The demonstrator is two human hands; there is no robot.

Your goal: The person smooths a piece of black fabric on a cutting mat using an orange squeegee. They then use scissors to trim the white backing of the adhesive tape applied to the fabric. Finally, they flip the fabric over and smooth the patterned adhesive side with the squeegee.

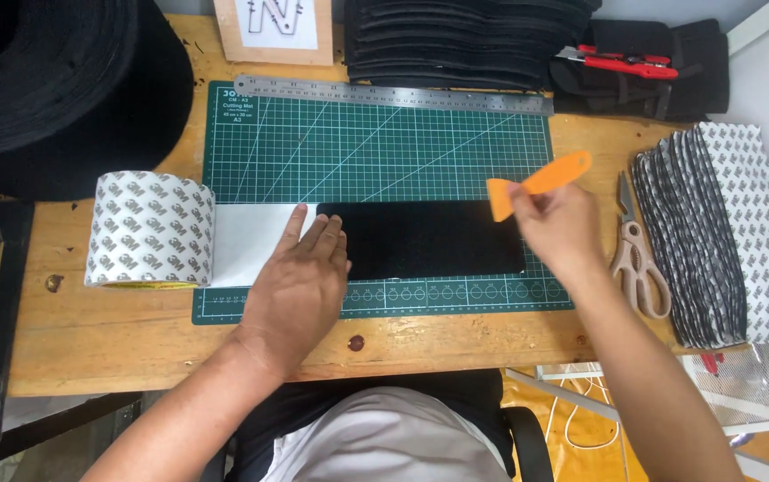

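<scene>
- Head view: the left hand [299, 281] lies flat, fingers spread and pressed down, across the left end of a black felt strip [429, 238] where it meets the white backing of a wide adhesive tape roll [150, 229].
- The felt strip lies flat on the unrolled tape, over the green cutting mat [384, 143], near the mat's front edge.
- The right hand [558, 223] pinches an orange plastic scraper [536, 185] between thumb and fingers, its blade just above the strip's right end.
- A steel ruler [393, 94] lies along the mat's far edge; scissors [636, 254] rest right of the mat, beside a stack of backed pieces [723, 232]; a red utility knife [625, 61] sits further back.
- To press well, I judge the scraper should be held at a low angle and drawn in even, overlapping strokes, while the flat hand keeps the strip from creeping.
- Lifted edges or trapped bubbles look like the main risk.
</scene>
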